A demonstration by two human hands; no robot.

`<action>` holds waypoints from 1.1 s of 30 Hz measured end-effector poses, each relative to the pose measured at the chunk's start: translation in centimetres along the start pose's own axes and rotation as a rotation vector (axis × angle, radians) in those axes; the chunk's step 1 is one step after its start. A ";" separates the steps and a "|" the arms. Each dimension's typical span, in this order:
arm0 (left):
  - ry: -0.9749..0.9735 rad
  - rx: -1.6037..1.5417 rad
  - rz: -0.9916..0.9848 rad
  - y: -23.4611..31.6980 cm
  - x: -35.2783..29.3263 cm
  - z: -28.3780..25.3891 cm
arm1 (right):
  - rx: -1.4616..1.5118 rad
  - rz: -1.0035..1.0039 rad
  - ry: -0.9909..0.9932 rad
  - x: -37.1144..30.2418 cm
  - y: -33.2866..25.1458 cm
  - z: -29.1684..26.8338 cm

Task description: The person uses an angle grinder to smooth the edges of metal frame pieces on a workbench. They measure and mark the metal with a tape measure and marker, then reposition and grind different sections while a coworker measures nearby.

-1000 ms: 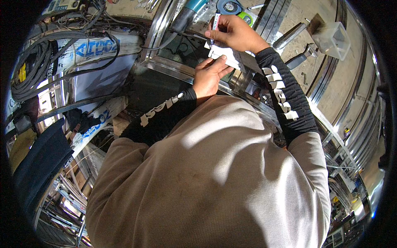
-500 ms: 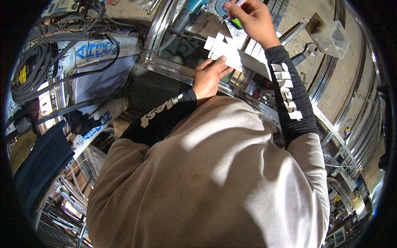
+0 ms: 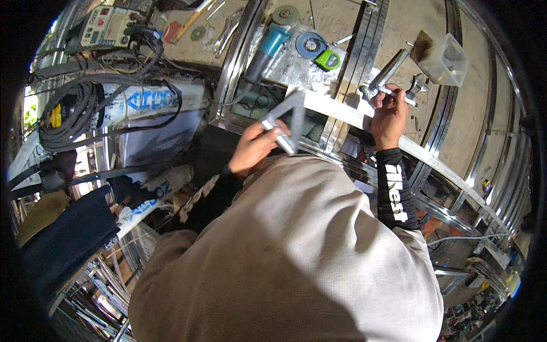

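Observation:
My left hand (image 3: 252, 149) grips a small silver triangular set square (image 3: 298, 114) by its thick edge, tilted and slightly blurred, near the left end of a long pale metal bar (image 3: 336, 108). The bar slants down to the right across the frame. Above the bar, my right hand (image 3: 390, 122) is closed round a slim white marker (image 3: 407, 99), its dark end pointing right. Just beyond lie a green tape measure (image 3: 329, 59), a grinding disc (image 3: 310, 44) and a teal angle grinder (image 3: 272, 45).
A clear plastic container (image 3: 447, 62) and a brush (image 3: 421, 45) stand right of my right hand, with an adjustable wrench (image 3: 419, 84) close by. Shiny metal tubes (image 3: 364, 43) form a frame. At left are coiled black cables (image 3: 68, 114) and a control box (image 3: 105, 27).
The left hand has drawn the set square left and down, turning it. My right hand, with the marker, has come down and right, away from the disc, uncovering the tape measure.

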State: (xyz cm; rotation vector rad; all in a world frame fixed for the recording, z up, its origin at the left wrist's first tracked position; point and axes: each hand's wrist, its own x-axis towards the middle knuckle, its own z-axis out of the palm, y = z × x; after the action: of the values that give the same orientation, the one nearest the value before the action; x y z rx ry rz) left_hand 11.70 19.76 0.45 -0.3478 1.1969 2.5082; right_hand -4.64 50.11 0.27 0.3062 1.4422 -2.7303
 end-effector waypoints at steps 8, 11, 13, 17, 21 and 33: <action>0.525 0.790 0.408 10.5 -3.0 2.4 | 0.257 -0.146 -0.290 -0.1 -0.2 8.5; 0.343 1.264 0.624 11.2 -2.1 4.2 | 0.248 -0.074 -0.406 -2.8 -0.3 13.1; 0.271 0.991 0.369 10.3 -1.6 6.0 | 0.378 -0.095 -0.497 -5.0 0.6 16.8; 0.225 0.742 0.496 8.2 0.4 7.9 | -0.024 -0.235 -0.485 -9.0 1.6 20.8; 0.240 0.735 0.459 9.0 0.6 5.3 | -0.179 -0.154 -0.515 -9.3 2.8 21.9; 0.002 0.705 0.426 16.6 1.8 -8.8 | -0.188 -0.266 -0.355 -4.9 6.8 28.5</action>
State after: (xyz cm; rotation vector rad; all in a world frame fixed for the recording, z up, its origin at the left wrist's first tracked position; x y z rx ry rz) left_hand 4.04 3.44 6.00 0.1004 2.2222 2.1775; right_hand -3.44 22.56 11.32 -0.3850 1.7125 -2.6205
